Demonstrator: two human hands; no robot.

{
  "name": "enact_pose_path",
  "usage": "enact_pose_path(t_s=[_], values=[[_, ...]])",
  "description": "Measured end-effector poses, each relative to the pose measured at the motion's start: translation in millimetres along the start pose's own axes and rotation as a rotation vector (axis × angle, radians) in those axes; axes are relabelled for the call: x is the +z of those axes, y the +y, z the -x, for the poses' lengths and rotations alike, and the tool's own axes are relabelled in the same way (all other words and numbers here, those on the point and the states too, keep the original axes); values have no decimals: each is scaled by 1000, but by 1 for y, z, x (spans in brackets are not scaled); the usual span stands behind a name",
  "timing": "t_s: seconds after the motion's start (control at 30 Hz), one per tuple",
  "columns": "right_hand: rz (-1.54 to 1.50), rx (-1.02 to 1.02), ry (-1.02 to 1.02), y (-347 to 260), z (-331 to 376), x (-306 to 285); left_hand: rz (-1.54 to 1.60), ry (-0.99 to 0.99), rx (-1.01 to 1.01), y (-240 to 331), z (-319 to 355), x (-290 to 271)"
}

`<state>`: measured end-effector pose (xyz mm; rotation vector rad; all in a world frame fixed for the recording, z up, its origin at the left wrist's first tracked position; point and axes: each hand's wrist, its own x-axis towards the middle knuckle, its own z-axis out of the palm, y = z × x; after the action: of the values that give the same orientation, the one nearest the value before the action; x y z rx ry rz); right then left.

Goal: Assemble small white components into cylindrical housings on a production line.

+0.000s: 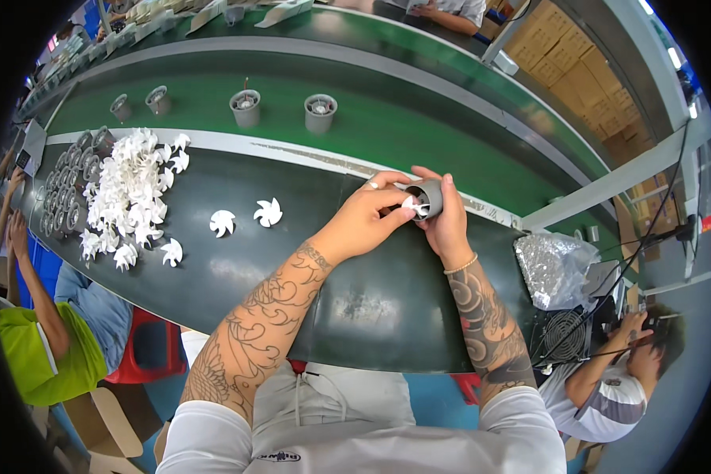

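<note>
My right hand (449,223) wraps round a grey cylindrical fan housing (428,192), tilted so its opening faces my left hand. Pinched in the fingers of my left hand (378,209) is a white fan blade (411,204), partly inside the housing's mouth; the fingers hide much of it. To the left, two loose white fan blades lie apart on the dark table, one whole-looking blade (268,212) and another blade (222,223) beside it. Farther left spreads a heap of white fan blades (130,189), next to several grey fan housings (65,186) standing in a cluster.
Beyond the table runs a green conveyor belt (419,154) carrying several grey housings (321,113). At right lie a clear plastic bag (555,268) of silvery pieces and a round black fan grille (565,336). Co-workers sit at left (47,347) and right (608,387); a metal post (600,193) rises at right.
</note>
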<state>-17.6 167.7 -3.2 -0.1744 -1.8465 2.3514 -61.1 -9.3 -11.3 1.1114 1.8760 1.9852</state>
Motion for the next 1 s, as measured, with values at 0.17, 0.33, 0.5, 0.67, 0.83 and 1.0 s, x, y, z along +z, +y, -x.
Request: enact_pose_path(t_s=[0.17, 0.33, 0.5, 0.67, 0.83, 1.0], values=[[31, 38, -51, -2, -3, -3, -158, 42, 43, 3, 2, 3], [73, 7, -71, -2, -2, -4, -166, 115, 39, 5, 1, 6], [92, 8, -90, -3, -2, -3, -151, 79, 57, 3, -1, 2], [118, 19, -85, -4, -2, -5, -174, 119, 10, 7, 0, 5], [119, 25, -99, -2, -2, -3, -47, 167, -112, 5, 1, 7], [168, -32, -57, 0, -3, -1, -5, 191, -138, 4, -1, 8]])
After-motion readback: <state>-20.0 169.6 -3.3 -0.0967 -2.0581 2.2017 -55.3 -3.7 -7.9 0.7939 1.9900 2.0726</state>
